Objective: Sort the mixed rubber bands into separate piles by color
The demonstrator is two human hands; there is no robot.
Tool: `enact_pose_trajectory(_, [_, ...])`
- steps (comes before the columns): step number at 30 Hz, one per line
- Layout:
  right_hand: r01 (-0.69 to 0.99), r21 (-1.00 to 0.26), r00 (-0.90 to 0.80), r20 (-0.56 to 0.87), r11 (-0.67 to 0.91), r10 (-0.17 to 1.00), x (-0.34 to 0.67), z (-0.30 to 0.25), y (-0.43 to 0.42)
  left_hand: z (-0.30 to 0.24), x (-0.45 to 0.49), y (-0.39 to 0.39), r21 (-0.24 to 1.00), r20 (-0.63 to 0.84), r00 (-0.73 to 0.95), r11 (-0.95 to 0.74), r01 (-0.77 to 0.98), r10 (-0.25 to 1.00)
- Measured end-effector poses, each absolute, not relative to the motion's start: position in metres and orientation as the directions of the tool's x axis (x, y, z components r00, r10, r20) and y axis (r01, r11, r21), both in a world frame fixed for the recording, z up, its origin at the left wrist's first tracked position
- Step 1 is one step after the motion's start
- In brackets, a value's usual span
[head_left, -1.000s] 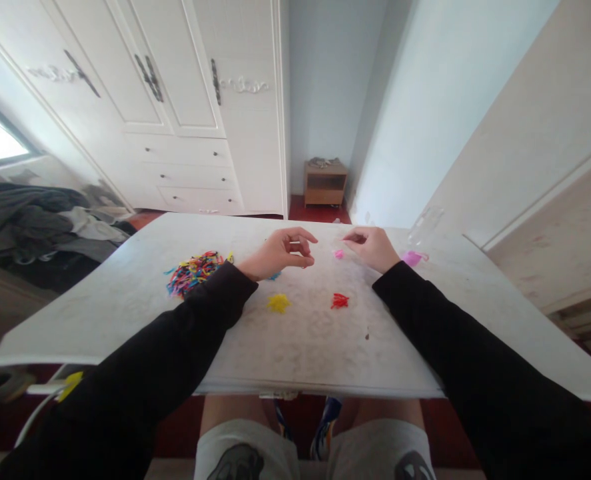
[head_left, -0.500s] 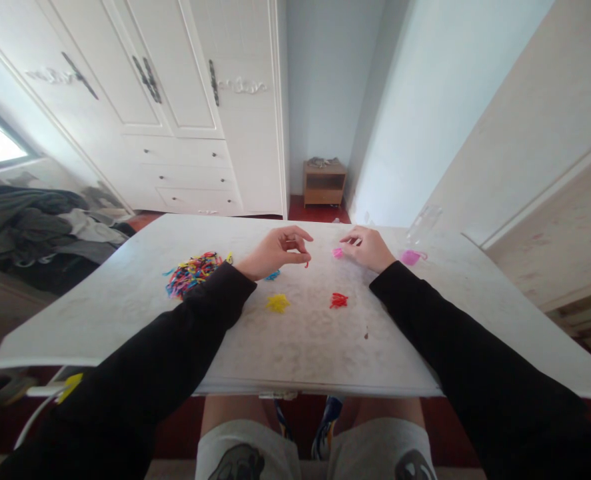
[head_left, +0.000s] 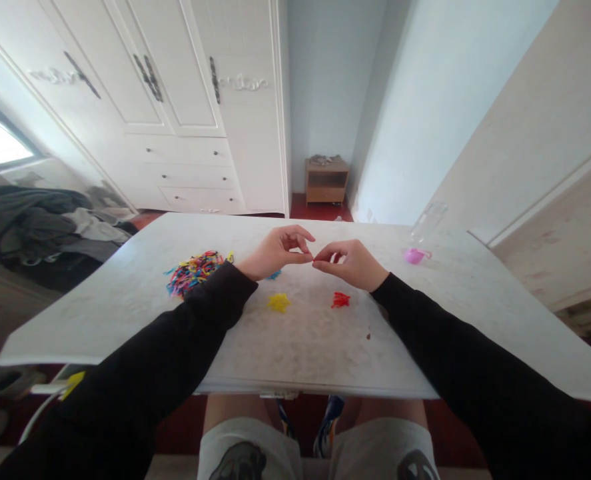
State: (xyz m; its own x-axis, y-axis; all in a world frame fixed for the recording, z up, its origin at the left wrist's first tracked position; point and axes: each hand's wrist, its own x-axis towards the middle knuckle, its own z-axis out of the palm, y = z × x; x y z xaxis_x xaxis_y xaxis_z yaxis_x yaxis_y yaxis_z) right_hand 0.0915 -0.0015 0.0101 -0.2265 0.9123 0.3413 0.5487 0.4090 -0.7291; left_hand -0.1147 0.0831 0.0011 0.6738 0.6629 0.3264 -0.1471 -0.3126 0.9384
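My left hand point(head_left: 281, 252) pinches a small red rubber band point(head_left: 314, 259) between thumb and forefinger, just above the table. The fingertips of my right hand point(head_left: 348, 263) are closed on the same band from the right; little of it shows. Below my hands lie a small yellow pile of bands point(head_left: 278, 303) and a small red pile of bands point(head_left: 340, 300). A blue pile of bands point(head_left: 274, 275) is partly covered by my left hand. Beside my left forearm is a large mixed pile of coloured bands point(head_left: 195, 272).
The white table point(head_left: 300, 353) spreads under both arms. Toward its right rear stands a clear bottle point(head_left: 428, 223) with a pink object point(head_left: 415, 256) by it. A white wardrobe point(head_left: 185, 100) and a small wooden cabinet point(head_left: 326, 181) are beyond; clothes point(head_left: 50, 220) are heaped at left.
My right hand has moved left from the pink pile to meet my left fingertips at the red rubber band. The pink pile is now hidden. My left hand has barely moved.
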Motion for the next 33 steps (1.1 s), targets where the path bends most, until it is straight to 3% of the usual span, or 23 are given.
enact_pose_trajectory(9, [0.609, -0.683, -0.264, 0.306, 0.404, 0.915, 0.094, 0.017, -0.005, 0.003, -0.116, 0.08, 0.938, 0.29, 0.719, -0.337, -0.082, 0.632])
enact_pose_trajectory(16, [0.675, -0.613, -0.526, -0.009, 0.411, 0.85, 0.119, 0.028, -0.003, 0.003, -0.117, 0.082, 0.938, 0.277, 0.718, -0.34, -0.06, 0.639])
enact_pose_trajectory(19, [0.7, -0.611, -0.553, -0.135, 0.371, 0.822, 0.126, 0.024, -0.002, 0.003, -0.117, 0.082, 0.939, 0.258, 0.739, -0.341, -0.041, 0.622])
enact_pose_trajectory(24, [0.706, -0.631, -0.568, -0.23, 0.323, 0.791, 0.125, 0.021, -0.003, 0.001, -0.116, 0.081, 0.93, 0.237, 0.769, -0.368, -0.003, 0.593])
enact_pose_trajectory(27, [0.707, -0.615, -0.573, -0.208, 0.35, 0.793, 0.122, 0.025, -0.004, 0.002, -0.116, 0.084, 0.913, 0.217, 0.782, -0.404, 0.048, 0.584])
enact_pose_trajectory(29, [0.701, -0.589, -0.563, -0.113, 0.401, 0.819, 0.121, 0.028, -0.005, 0.006, -0.121, 0.09, 0.882, 0.191, 0.781, -0.453, 0.129, 0.594])
enact_pose_trajectory(31, [0.691, -0.566, -0.544, 0.001, 0.449, 0.839, 0.119, 0.03, -0.005, 0.013, -0.132, 0.1, 0.799, 0.184, 0.74, -0.538, 0.271, 0.646])
enact_pose_trajectory(33, [0.687, -0.548, -0.526, 0.078, 0.477, 0.847, 0.118, 0.029, -0.004, 0.021, -0.15, 0.114, 0.635, 0.232, 0.645, -0.616, 0.467, 0.728])
